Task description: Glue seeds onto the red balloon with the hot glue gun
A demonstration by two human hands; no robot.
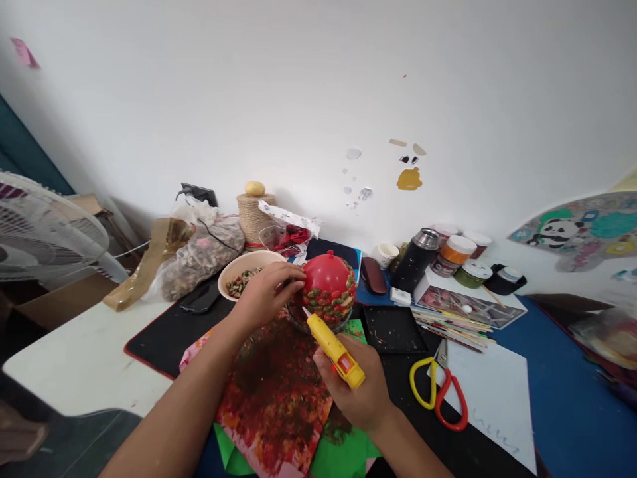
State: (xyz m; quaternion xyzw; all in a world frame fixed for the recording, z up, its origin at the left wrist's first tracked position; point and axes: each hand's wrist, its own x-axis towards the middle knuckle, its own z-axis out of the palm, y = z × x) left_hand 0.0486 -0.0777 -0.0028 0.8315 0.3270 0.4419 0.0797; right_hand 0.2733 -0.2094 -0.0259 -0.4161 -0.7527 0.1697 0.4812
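Note:
A red balloon [326, 272] stands upright, its lower part covered with green, red and tan pieces like painted seeds or shells. My right hand [361, 385] is wrapped round a yellow hot glue gun [336, 348], whose nozzle points at the balloon's lower left side. At the balloon's left edge, my left hand [269, 292] has its fingers bent and its thumb close to the forefinger; whatever lies between the fingertips is hidden or too small to name. Behind that hand, a cream bowl [229, 269] contains more of the coloured pieces. Paint-stained red paper [273, 398] lies below.
Scissors [438, 385] with yellow and red handles lie at the right, near a black tray [393, 330]. A black flask [418, 259] and paint jars [452, 255] stand behind. Twine [253, 219] and a filled plastic bag [199, 249] are at the back left, a fan [50, 226] farther left.

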